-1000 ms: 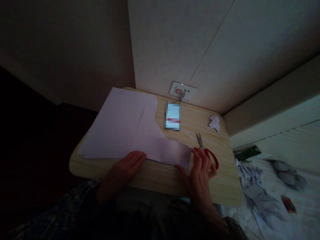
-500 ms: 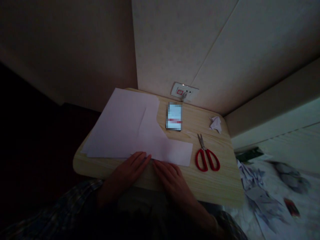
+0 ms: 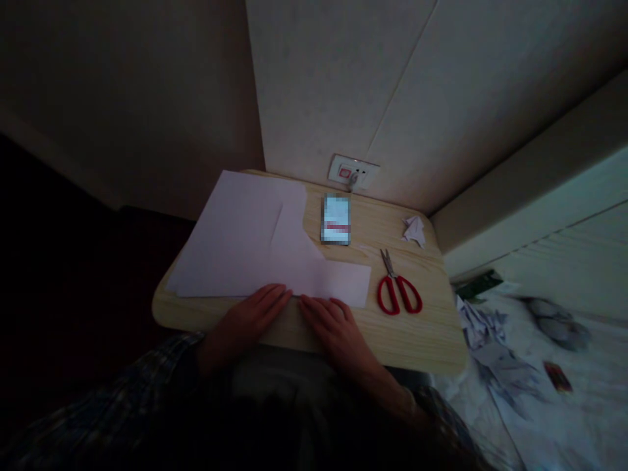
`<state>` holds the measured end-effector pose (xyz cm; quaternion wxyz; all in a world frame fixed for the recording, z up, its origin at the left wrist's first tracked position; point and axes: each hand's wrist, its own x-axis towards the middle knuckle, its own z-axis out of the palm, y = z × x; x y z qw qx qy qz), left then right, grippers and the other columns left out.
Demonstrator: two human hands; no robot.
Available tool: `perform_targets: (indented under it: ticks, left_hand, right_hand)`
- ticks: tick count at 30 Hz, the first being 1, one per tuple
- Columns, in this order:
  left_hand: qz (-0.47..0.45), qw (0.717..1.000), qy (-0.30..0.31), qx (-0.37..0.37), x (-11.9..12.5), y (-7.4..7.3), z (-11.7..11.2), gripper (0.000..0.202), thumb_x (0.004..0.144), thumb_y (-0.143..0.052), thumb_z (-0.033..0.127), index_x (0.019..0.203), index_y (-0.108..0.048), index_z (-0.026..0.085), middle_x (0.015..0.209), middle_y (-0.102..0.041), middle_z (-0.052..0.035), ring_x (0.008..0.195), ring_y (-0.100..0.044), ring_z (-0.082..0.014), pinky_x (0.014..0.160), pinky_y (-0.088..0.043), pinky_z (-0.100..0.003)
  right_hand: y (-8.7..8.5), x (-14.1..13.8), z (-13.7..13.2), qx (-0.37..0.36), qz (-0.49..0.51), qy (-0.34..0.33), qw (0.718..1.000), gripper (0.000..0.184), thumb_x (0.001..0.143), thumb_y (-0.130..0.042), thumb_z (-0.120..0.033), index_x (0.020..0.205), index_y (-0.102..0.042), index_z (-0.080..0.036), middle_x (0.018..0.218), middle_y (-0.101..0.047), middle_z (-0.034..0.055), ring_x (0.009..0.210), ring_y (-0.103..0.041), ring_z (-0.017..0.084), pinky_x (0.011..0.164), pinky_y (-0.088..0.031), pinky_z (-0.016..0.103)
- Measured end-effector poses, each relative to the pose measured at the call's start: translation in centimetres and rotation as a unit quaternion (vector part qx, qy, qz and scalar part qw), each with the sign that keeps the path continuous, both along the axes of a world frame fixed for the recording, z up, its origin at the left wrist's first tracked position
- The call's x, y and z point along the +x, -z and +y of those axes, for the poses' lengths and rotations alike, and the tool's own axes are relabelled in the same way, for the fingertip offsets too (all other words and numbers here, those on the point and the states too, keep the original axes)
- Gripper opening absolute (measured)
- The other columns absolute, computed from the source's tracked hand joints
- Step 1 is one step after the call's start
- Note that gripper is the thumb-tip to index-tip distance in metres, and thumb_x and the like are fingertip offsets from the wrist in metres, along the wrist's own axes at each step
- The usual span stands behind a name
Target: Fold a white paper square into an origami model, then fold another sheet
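Observation:
A white sheet of paper lies on the wooden tabletop, its right part a narrower strip with an angled edge. My left hand is at its near edge, fingers close together and fingertips on the paper. Just to the right, my right hand has its fingers closed at the same edge. What the fingertips do under the edge is hidden. Beneath and to the left are larger white sheets. Red-handled scissors rest to the right, blades slightly apart and pointing away from me.
A phone with a lit, blurred screen lies behind the paper. Near the back right corner sits a folded paper piece. A wall socket holds a plug. Crumpled papers lie on the white bedding at right.
The whole scene sits slightly higher and mostly farther left as the head view shifts. Both hands stay at the paper's near edge; the scissors and phone keep their places on the table.

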<state>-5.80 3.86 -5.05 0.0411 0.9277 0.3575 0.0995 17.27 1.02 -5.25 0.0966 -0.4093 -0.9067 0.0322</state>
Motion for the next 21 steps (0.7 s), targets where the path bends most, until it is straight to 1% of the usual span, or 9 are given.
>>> perform_targets:
  ticks: [3,5,8,11,17,21]
  left_hand:
    - [-0.004,1.000,0.012,0.019,-0.32,0.14,-0.04,0.050,0.086,-0.036,0.001,0.135,-0.045,0.006,0.131,-0.056,-0.0186,0.125,-0.048,-0.0268,0.103,-0.046,-0.041]
    - [-0.007,1.000,0.014,0.024,-0.44,0.24,-0.12,0.050,0.086,-0.037,0.001,0.136,-0.044,0.007,0.132,-0.055,-0.0178,0.126,-0.048,-0.0255,0.104,-0.045,-0.040]
    - [-0.014,0.999,0.011,0.027,-0.48,0.32,-0.31,0.050,0.087,-0.037,0.001,0.136,-0.042,0.009,0.133,-0.054,-0.0171,0.126,-0.048,-0.0243,0.104,-0.045,-0.039]
    - [-0.021,0.999,0.003,0.038,-0.38,0.30,-0.49,0.049,0.087,-0.038,0.001,0.135,-0.043,0.007,0.131,-0.055,-0.0185,0.125,-0.049,-0.0248,0.102,-0.046,-0.041]
    - [-0.019,0.999,-0.004,0.036,-0.25,0.16,-0.49,0.049,0.086,-0.040,0.001,0.134,-0.045,0.008,0.130,-0.055,-0.0177,0.124,-0.050,-0.0246,0.102,-0.047,-0.039]
    - [-0.020,0.999,0.002,0.051,-0.30,0.54,-0.35,0.048,0.086,-0.041,0.000,0.133,-0.045,0.004,0.128,-0.056,-0.0197,0.122,-0.051,-0.0256,0.100,-0.048,-0.040]
  right_hand:
    - [-0.16,-0.03,-0.16,-0.001,0.004,0.000,1.000,0.049,0.089,-0.047,-0.008,0.138,-0.044,-0.012,0.140,-0.053,0.0131,0.122,-0.049,0.024,0.103,-0.039,0.044]
    - [-0.23,-0.12,-0.29,0.000,0.006,0.003,1.000,0.048,0.090,-0.046,-0.009,0.138,-0.044,-0.012,0.140,-0.052,0.0135,0.121,-0.050,0.024,0.103,-0.038,0.044]
    - [-0.24,-0.34,-0.53,0.000,0.003,0.017,1.000,0.049,0.090,-0.046,-0.009,0.139,-0.043,-0.012,0.141,-0.051,0.0135,0.122,-0.049,0.025,0.103,-0.037,0.044]
    - [-0.22,-0.55,-0.74,0.003,-0.003,0.028,1.000,0.049,0.090,-0.046,-0.009,0.139,-0.043,-0.011,0.142,-0.050,0.0135,0.122,-0.049,0.024,0.104,-0.036,0.045]
    - [-0.44,-0.58,-0.78,0.007,-0.004,0.031,0.999,0.047,0.091,-0.045,-0.009,0.138,-0.044,-0.012,0.141,-0.051,0.0128,0.123,-0.049,0.024,0.104,-0.034,0.044]
    - [-0.31,-0.59,-0.76,0.005,0.003,0.030,1.000,0.046,0.091,-0.046,-0.010,0.137,-0.046,-0.012,0.141,-0.052,0.0122,0.122,-0.048,0.024,0.105,-0.032,0.044]
